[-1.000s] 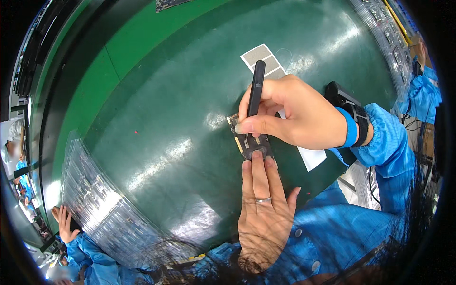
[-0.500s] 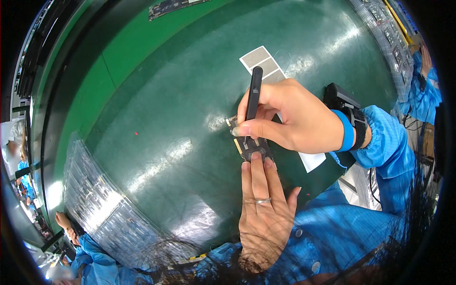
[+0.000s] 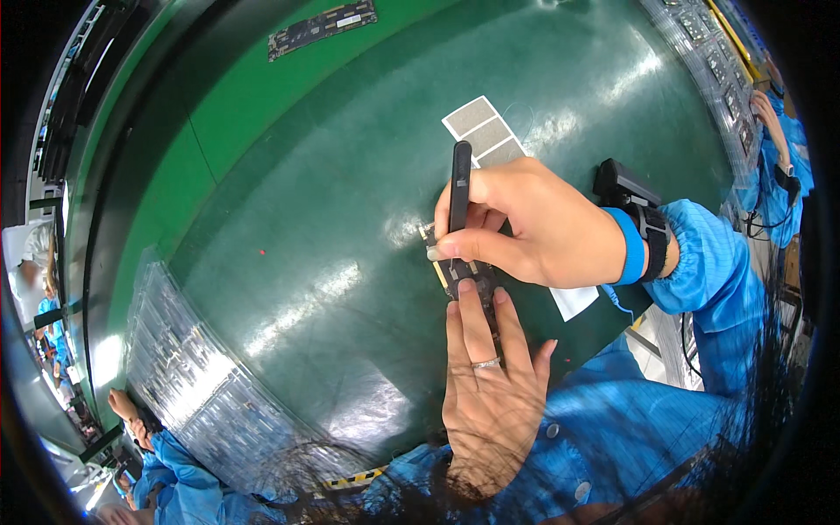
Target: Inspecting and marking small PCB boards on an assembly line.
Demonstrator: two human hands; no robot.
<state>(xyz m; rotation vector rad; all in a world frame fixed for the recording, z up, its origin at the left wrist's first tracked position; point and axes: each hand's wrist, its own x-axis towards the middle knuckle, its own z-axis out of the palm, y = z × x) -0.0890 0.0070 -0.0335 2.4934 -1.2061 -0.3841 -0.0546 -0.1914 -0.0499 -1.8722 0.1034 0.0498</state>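
Circuit board (image 3: 484, 278), small and dark with pale gold strips, near the near edge of a smooth dark-green tabletop (image 3: 315, 210).

Left hand (image 3: 494, 385) has its fingers stretched out and slightly spread, tips resting on the board's near part; right hand (image 3: 547, 229) pinches a slim black tweezer-like tool (image 3: 459, 184) pointed down at the board, its tip too small to make out; a white paper sheet with grey rectangles (image 3: 484, 136) lies partly hidden behind that hand, and clear plastic trays (image 3: 197, 376) sit along the tabletop's left edge.
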